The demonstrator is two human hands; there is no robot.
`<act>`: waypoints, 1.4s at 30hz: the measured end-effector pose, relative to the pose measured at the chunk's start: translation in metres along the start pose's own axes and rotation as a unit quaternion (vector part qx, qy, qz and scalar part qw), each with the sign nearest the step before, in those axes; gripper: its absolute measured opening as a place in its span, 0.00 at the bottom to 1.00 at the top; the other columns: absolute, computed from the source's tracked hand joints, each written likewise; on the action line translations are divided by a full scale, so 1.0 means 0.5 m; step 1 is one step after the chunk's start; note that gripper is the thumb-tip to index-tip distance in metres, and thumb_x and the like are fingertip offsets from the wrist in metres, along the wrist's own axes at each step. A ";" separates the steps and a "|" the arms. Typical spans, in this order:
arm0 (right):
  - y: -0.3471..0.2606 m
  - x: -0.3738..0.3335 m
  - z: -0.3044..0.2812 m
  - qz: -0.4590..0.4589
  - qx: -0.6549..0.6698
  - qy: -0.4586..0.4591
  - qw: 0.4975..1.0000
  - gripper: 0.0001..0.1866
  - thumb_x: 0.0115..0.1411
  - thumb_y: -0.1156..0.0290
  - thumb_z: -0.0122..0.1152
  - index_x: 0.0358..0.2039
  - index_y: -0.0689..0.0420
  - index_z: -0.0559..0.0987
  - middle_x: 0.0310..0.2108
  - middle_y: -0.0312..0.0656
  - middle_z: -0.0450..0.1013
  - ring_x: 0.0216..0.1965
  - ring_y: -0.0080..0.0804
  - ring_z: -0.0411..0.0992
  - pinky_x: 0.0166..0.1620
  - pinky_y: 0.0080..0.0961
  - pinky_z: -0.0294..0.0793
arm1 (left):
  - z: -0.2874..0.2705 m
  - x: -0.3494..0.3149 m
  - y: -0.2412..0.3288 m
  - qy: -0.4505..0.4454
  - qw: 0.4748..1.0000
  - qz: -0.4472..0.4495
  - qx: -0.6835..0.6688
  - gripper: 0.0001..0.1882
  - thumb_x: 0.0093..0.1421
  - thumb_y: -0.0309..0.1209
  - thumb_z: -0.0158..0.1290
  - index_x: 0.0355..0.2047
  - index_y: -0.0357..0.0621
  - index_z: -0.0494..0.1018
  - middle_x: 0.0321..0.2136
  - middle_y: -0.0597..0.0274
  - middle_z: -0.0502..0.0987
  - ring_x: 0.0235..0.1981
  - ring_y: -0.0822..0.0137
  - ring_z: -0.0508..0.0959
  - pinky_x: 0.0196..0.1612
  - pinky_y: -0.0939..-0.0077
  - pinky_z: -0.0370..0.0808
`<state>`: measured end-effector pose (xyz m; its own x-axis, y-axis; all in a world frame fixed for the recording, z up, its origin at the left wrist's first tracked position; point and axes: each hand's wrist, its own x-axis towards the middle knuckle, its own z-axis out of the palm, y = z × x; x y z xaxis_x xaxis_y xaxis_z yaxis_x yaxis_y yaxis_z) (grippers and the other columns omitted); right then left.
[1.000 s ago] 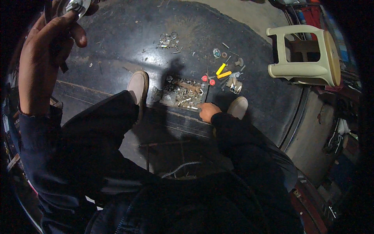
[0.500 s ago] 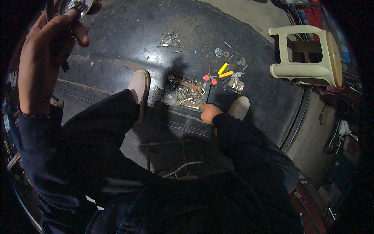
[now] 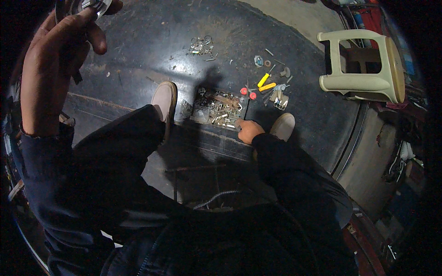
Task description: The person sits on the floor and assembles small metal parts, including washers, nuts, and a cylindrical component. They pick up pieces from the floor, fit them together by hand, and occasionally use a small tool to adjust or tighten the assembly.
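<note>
My left hand (image 3: 57, 48) is raised at the upper left, its fingers round a shiny, round metal piece (image 3: 95, 4). The top of the picture cuts that piece off, so its kind does not show. Down between my feet, my right hand (image 3: 251, 132) is at the near right corner of a shallow tray (image 3: 201, 122). Its fingers are bent together at the tray's edge, and whatever they pinch is too small to make out. Many small bolts and metal pins (image 3: 222, 113) lie heaped in the tray, with darker bits toward its left side.
Beyond the tray lies a scatter of small hardware (image 3: 201, 46). To its right are two yellow-handled screwdrivers (image 3: 264, 80), red round pieces (image 3: 244, 91) and a metal bracket (image 3: 279, 100). A pale plastic stool (image 3: 331, 83) lies on its side at the right. My shoes (image 3: 164, 102) flank the tray.
My right hand's fingers have shifted slightly at the tray's corner. The left hand, still holding the round metal piece, has barely moved.
</note>
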<state>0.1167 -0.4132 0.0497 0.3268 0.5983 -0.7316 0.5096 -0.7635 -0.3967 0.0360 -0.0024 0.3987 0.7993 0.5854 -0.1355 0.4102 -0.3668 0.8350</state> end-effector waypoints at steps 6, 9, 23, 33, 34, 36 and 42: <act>-0.014 -0.001 -0.014 -0.007 -0.084 -0.039 0.996 0.25 0.50 0.69 0.54 0.51 0.49 0.79 0.41 0.55 0.79 0.46 0.55 0.77 0.49 0.49 0.76 | -0.004 -0.001 -0.006 -0.026 0.999 0.026 -0.016 0.18 0.69 0.36 0.47 0.55 0.41 0.72 0.28 0.68 0.74 0.28 0.79 0.69 0.33 0.84 0.62; -0.016 -0.008 -0.011 -0.007 -0.084 -0.036 0.996 0.26 0.50 0.69 0.54 0.52 0.48 0.79 0.42 0.55 0.79 0.46 0.55 0.77 0.49 0.49 0.76 | -0.008 0.005 -0.020 -0.015 0.999 0.028 -0.031 0.18 0.69 0.36 0.47 0.55 0.41 0.72 0.29 0.67 0.74 0.28 0.78 0.69 0.34 0.83 0.62; -0.004 0.007 -0.012 0.022 -0.037 0.008 0.999 0.24 0.50 0.69 0.54 0.49 0.50 0.81 0.40 0.55 0.79 0.45 0.56 0.77 0.49 0.49 0.76 | -0.009 -0.001 -0.017 0.011 1.000 0.007 -0.019 0.18 0.71 0.38 0.46 0.55 0.43 0.73 0.27 0.70 0.74 0.26 0.80 0.67 0.30 0.86 0.58; -0.020 0.005 -0.006 0.013 -0.014 -0.022 1.000 0.24 0.49 0.69 0.55 0.49 0.50 0.82 0.43 0.55 0.79 0.47 0.56 0.76 0.52 0.47 0.75 | 0.000 0.000 -0.014 -0.018 0.999 0.035 -0.024 0.19 0.70 0.36 0.46 0.58 0.40 0.71 0.39 0.66 0.78 0.29 0.77 0.70 0.35 0.83 0.65; -0.020 0.005 -0.005 0.016 -0.015 -0.027 0.999 0.25 0.49 0.69 0.55 0.50 0.50 0.82 0.43 0.55 0.78 0.48 0.56 0.76 0.52 0.47 0.75 | -0.001 0.000 -0.017 -0.019 0.999 0.033 -0.030 0.19 0.70 0.36 0.46 0.58 0.40 0.71 0.40 0.65 0.78 0.29 0.76 0.70 0.35 0.83 0.65; -0.016 0.006 -0.002 0.016 -0.016 -0.032 0.999 0.26 0.49 0.69 0.55 0.51 0.50 0.81 0.44 0.56 0.78 0.48 0.56 0.76 0.52 0.47 0.75 | -0.004 0.000 -0.025 -0.009 0.998 0.034 -0.050 0.20 0.70 0.36 0.46 0.58 0.40 0.70 0.40 0.64 0.79 0.29 0.76 0.70 0.35 0.82 0.65; 0.007 0.009 0.018 -0.026 0.006 -0.014 1.000 0.25 0.50 0.69 0.55 0.51 0.52 0.80 0.43 0.58 0.78 0.47 0.58 0.75 0.52 0.48 0.74 | -0.015 0.016 -0.036 -0.037 0.995 0.037 -0.083 0.20 0.70 0.36 0.47 0.57 0.39 0.71 0.38 0.63 0.79 0.28 0.75 0.70 0.34 0.81 0.65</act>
<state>0.1128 -0.4154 0.0398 0.2786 0.6302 -0.7247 0.5149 -0.7350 -0.4412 0.0316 0.0142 0.3867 0.8575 0.5036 -0.1049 0.2762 -0.2788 0.9198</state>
